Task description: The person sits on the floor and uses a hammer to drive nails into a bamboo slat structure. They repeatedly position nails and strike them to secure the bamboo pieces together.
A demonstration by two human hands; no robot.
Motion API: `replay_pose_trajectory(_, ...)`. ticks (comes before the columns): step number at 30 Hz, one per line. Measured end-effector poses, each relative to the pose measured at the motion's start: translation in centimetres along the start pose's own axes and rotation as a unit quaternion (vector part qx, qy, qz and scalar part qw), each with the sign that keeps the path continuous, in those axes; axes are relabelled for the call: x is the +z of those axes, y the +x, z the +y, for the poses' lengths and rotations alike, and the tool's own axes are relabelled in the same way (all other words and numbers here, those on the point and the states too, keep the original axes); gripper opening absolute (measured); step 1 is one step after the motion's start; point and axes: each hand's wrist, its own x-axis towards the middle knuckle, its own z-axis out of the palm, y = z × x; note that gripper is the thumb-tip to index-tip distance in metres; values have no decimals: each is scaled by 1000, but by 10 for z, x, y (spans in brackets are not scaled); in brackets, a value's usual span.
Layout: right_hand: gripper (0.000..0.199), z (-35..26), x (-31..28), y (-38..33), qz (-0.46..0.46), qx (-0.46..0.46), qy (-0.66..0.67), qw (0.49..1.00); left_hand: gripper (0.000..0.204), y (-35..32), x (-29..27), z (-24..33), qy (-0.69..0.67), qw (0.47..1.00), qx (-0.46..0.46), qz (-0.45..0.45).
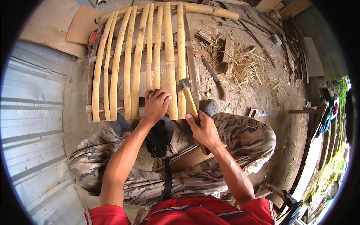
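Bamboo slats (117, 62), several of them, lie side by side across a wooden frame (191, 60) in front of me. My left hand (157, 103) rests over the near ends of the middle slats, its fingers curled together; whatever they pinch is hidden. In my right hand (203, 129) is a hammer (191, 102), gripped by its wooden handle. Its metal head lies over the rightmost slat (181, 56), close to the near end. At the far side a thick bamboo pole (210, 9) runs crosswise under the slats.
To the right, a large knife (213, 77) lies on the floor beside a wood block (227, 51) and a heap of straw-like shavings (247, 65). A handsaw (260, 112) lies near my right knee. A black cloth-like thing (160, 137) is between my legs. Corrugated metal (35, 123) stands left.
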Motion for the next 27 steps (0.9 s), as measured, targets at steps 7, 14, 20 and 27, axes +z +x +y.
replay_pose_trajectory(7,46,30,18,3,-1,-25,-56,998,11,-3,0,-1,-2,1000,8,17)
replay_pose_trajectory(14,39,34,27,7,25,-69,-55,996,10,-5,-1,-4,-31,999,-14,23)
replay_pose_trajectory(20,32,27,33,6,19,-95,-57,994,7,-6,0,-4,-53,997,-20,53)
replay_pose_trajectory(27,31,21,35,3,52,-134,-36,989,8,-6,0,-5,-51,998,-30,34)
